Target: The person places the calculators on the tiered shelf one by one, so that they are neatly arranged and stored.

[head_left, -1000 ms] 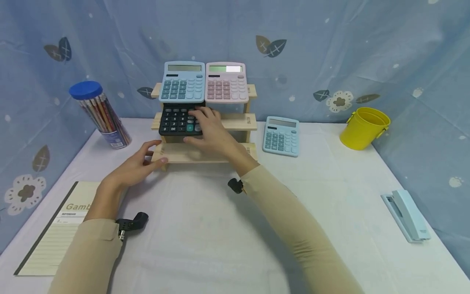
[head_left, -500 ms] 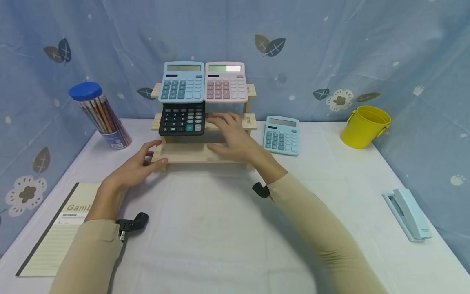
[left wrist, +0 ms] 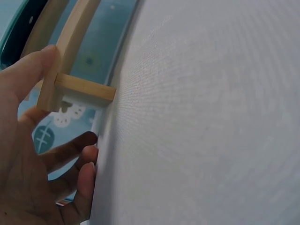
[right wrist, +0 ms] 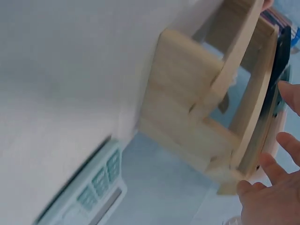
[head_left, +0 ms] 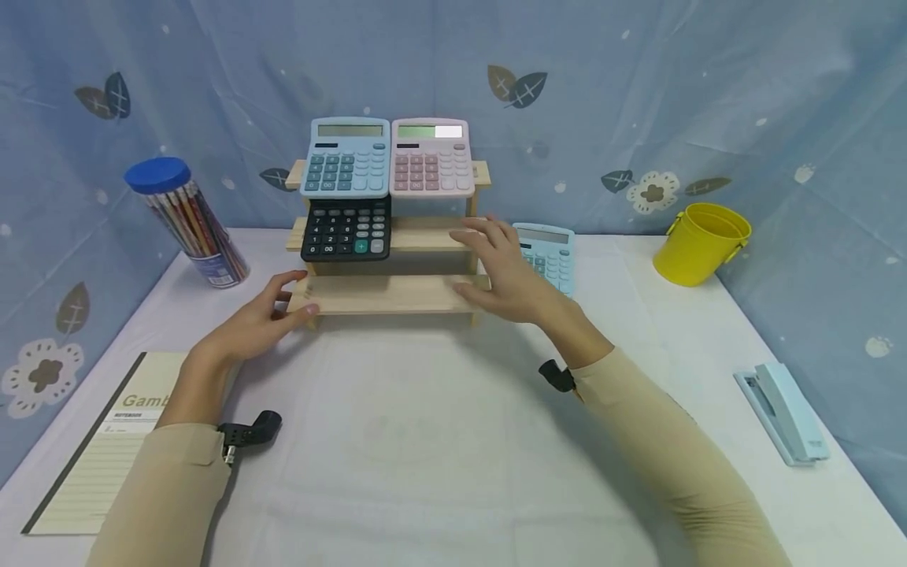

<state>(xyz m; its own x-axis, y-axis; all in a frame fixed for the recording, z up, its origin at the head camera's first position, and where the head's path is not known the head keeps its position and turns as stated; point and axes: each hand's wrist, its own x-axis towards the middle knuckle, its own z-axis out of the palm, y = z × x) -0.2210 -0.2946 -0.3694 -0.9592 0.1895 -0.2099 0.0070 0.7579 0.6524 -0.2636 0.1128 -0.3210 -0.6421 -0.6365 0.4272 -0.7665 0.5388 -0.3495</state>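
Observation:
A three-tier wooden shelf (head_left: pixel 388 294) stands at the back of the table. My left hand (head_left: pixel 257 321) grips the left end of its lowest board, thumb on the front edge and index finger behind, as the left wrist view shows. A black calculator (head_left: pixel 346 230) leans on the middle tier at the left. On the top tier a blue calculator (head_left: pixel 347 157) and a pink calculator (head_left: pixel 432 157) sit side by side. My right hand (head_left: pixel 512 276), holding nothing, is by the shelf's right end with fingers spread. It partly covers another blue calculator (head_left: pixel 556 256) lying on the table.
A clear tub of pencils with a blue lid (head_left: pixel 191 224) stands at the left, behind a notebook (head_left: pixel 99 449). At the right are a yellow bucket (head_left: pixel 690 252) and a light blue stapler (head_left: pixel 785 413). A blue patterned cloth (head_left: pixel 567 47) hangs behind.
My right hand has let go of the black calculator on the middle tier and moved right, to the shelf's right end. The left hand has kept its hold on the shelf.

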